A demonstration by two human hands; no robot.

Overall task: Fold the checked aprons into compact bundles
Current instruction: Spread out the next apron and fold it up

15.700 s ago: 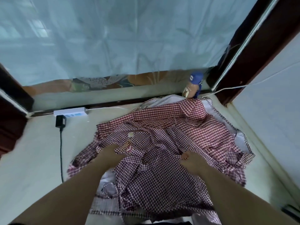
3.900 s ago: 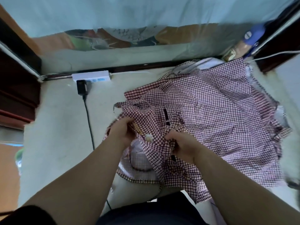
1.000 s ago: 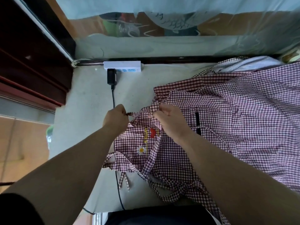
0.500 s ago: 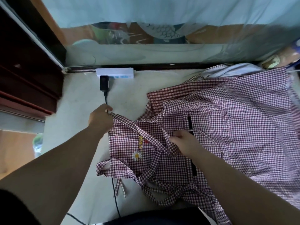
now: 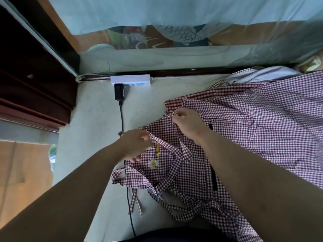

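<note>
Pinching checked apron [image 5: 176, 173] edge mid-frame with left hand [image 5: 135, 145] and right hand [image 5: 189, 124]; needing taut, even pull before folding.

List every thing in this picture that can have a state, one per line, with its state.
daisy apron, unfolded, rumpled, top edge held up
left hand, pinching the daisy apron's edge
right hand, pinching that apron's top edge
second checked apron, spread out, unfolded
apron ties, loose, not knotted
black adapter, plugged into the power strip
</note>
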